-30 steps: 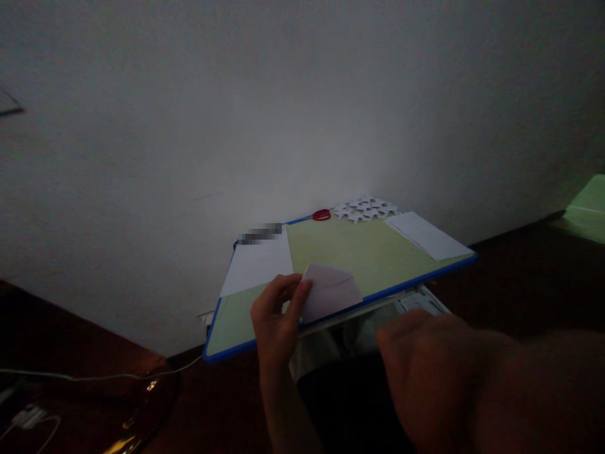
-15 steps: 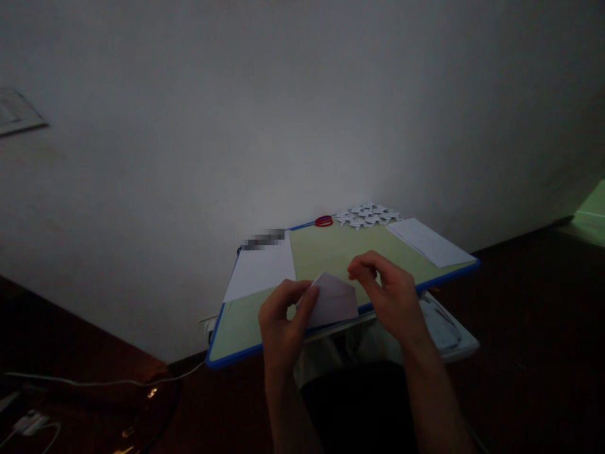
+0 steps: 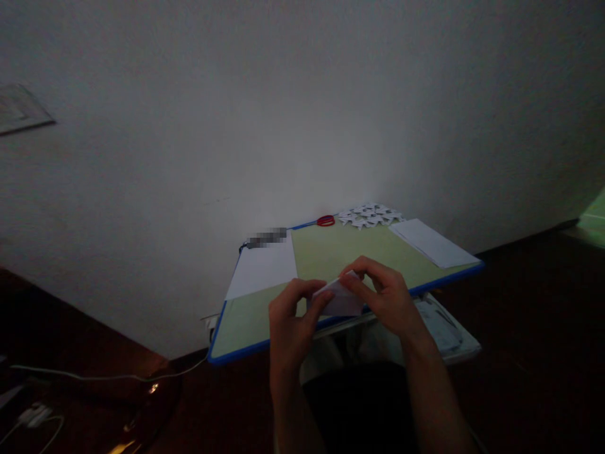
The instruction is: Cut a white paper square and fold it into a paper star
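Note:
A small folded white paper [image 3: 341, 301] is held over the near edge of a green board with a blue rim [image 3: 331, 252]. My left hand [image 3: 293, 321] pinches its left side between thumb and fingers. My right hand [image 3: 385, 296] grips its top right part, fingers curled over the fold. Both hands are closed on the paper.
On the board lie a white sheet [image 3: 263, 268] at the left, another white sheet [image 3: 432, 243] at the right, red-handled scissors [image 3: 324, 221] and a heap of several folded paper pieces [image 3: 370, 214] at the far edge. A white wall stands behind. White cables [image 3: 85, 376] lie on the dark floor, left.
My right hand rose from low at the right to the paper and took hold of its top. The left hand kept its grip; the paper is now folded flatter.

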`<state>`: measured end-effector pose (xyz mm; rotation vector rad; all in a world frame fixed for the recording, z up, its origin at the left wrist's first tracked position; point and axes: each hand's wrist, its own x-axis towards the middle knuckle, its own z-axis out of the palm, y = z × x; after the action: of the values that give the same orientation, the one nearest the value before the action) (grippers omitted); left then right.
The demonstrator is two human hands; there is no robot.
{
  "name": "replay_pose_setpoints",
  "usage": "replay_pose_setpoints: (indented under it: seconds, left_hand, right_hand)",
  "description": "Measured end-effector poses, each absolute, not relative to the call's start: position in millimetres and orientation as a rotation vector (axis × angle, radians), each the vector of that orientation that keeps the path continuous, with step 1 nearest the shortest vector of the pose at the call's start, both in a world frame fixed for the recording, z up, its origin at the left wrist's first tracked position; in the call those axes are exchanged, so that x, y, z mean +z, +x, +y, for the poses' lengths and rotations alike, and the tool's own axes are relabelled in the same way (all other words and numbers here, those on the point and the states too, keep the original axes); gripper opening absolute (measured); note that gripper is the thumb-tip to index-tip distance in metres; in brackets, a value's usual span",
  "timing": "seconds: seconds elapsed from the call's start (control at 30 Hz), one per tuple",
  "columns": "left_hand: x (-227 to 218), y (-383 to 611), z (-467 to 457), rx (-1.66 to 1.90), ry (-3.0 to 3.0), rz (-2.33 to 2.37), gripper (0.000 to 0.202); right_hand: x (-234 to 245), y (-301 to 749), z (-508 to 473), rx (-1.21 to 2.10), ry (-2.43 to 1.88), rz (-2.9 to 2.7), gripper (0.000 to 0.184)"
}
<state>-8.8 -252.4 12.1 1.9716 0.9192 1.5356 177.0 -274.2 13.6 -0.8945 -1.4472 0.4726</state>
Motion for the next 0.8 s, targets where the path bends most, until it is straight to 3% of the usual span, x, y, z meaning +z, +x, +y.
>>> replay_pose_setpoints:
  seconds: [0.2,0.43,0.8]
  left_hand:
    - [10.8,-6.8,-254.0,1.581,1.885,0.844,0.006]
    - [28.5,1.1,-261.5,1.587,2.184,0.864,0.007]
    - [26.1,-0.2,-260.2,1.606,2.154,0.763,0.006]
  right_hand:
    - [9.1,182.7,-275.5,0.484,-0.827,-1.406,0.011]
    - [15.0,182.0,-281.1,0.395,-0.753,-1.56,0.002]
    - [15.6,183.5,-277.6,0.376,-0.718,-1.511,0.005]
